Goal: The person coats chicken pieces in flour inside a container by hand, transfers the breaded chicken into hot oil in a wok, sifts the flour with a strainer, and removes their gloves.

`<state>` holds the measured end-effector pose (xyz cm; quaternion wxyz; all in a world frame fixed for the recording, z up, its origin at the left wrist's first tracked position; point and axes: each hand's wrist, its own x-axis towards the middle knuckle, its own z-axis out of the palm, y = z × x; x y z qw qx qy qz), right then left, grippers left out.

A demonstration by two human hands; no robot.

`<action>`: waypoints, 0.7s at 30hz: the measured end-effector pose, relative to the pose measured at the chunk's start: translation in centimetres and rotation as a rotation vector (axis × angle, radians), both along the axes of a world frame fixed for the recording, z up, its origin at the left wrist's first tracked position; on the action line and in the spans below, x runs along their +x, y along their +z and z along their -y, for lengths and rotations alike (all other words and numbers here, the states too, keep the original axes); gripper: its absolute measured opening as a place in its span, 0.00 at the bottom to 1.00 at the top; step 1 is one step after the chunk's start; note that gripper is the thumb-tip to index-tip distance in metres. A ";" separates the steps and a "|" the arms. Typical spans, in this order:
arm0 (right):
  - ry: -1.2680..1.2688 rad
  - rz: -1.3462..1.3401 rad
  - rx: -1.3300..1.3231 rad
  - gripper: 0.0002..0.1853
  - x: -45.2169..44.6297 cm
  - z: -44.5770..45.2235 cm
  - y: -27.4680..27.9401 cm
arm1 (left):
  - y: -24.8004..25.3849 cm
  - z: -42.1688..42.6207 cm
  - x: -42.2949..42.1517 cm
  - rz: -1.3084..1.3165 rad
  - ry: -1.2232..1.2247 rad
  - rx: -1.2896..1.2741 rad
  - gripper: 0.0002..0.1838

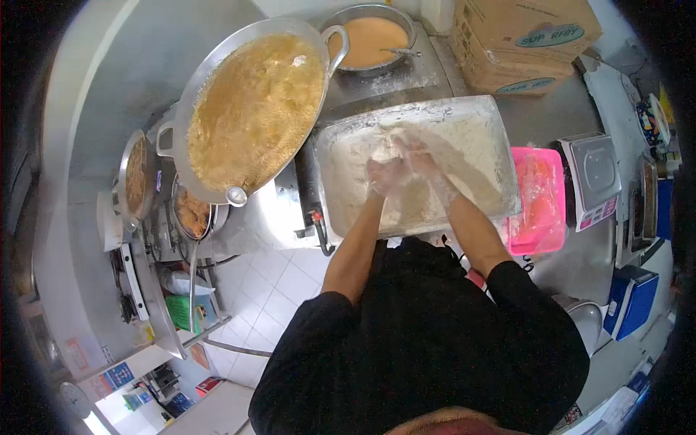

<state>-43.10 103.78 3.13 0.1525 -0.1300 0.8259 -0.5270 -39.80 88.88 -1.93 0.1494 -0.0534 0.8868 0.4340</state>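
Both of my hands are inside a wide metal tray [478,116] spread with white flour [464,138]. My left hand [386,175], dusted white, curls against a flour-coated lump [384,151]; what lies under the coating is hidden. Fingers of my right hand [416,152] close over the same lump from the right side. Some fingertips of both hands are blurred and whitened by flour.
Left of the tray, a large wok [246,109] holds bubbling oil. Behind stands a pot of orange batter [373,43]. A pink basket [536,196], a scale [591,181] and cardboard boxes [522,43] flank the right. A strainer [192,214] holds fried food.
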 end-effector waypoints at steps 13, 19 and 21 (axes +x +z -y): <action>-0.379 0.859 -0.739 0.30 1.0 -6.1 6.0 | 8.1 4.1 5.1 0.041 0.032 0.919 0.25; -0.347 0.793 -0.939 0.30 3.2 -7.5 3.6 | 7.0 4.1 6.0 -0.046 0.147 0.940 0.27; -0.323 0.684 -0.935 0.28 2.1 -9.3 -1.9 | 3.5 5.5 5.0 0.034 0.251 1.130 0.26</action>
